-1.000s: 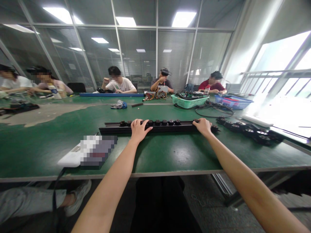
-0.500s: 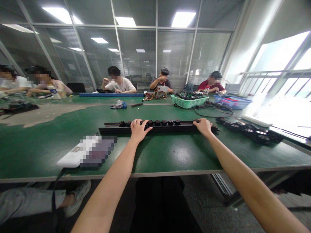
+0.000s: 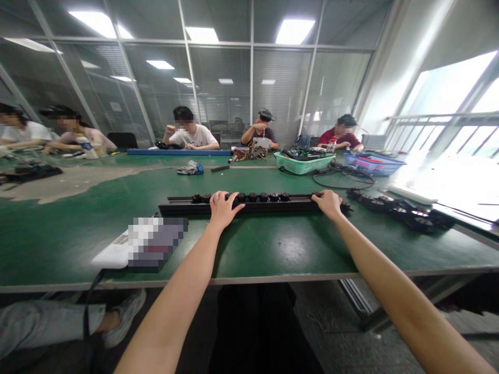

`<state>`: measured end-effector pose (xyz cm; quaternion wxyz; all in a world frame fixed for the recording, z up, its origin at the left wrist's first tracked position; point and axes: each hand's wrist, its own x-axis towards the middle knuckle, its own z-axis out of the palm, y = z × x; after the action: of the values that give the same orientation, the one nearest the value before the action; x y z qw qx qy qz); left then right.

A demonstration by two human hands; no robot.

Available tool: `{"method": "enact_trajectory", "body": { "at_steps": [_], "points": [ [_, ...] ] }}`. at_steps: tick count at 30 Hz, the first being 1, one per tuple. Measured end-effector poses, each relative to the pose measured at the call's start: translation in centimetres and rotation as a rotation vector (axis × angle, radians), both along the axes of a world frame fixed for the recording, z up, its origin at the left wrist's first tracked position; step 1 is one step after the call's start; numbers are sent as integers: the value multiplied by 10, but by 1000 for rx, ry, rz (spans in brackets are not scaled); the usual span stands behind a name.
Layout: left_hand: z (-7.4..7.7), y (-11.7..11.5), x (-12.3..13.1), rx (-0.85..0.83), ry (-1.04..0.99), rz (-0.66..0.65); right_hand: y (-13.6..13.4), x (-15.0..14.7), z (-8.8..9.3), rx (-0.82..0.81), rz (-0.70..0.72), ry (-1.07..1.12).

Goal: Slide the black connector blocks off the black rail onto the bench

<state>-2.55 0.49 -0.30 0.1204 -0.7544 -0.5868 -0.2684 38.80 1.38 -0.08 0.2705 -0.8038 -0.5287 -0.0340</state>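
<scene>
A long black rail (image 3: 268,206) lies across the green table (image 3: 273,249) in front of me, with several small black round parts set along its top. My left hand (image 3: 223,208) rests over the rail near its middle, fingers curled around it. My right hand (image 3: 328,203) grips the rail near its right end. Both arms reach straight out from the near table edge.
A white device with a cable (image 3: 117,252) lies near left. More black parts (image 3: 401,213) lie in a row at right. A green basket (image 3: 303,162) and a blue tray (image 3: 374,163) sit farther back. Several people sit along the far side; a person's leg (image 3: 58,322) is at lower left.
</scene>
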Motion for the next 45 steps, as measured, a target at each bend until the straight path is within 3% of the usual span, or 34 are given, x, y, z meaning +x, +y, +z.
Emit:
{"method": "enact_trajectory", "body": {
  "at_steps": [45],
  "points": [
    [1, 1, 0, 6, 2, 1, -3, 11, 4, -23, -55, 14]
  ]
}}
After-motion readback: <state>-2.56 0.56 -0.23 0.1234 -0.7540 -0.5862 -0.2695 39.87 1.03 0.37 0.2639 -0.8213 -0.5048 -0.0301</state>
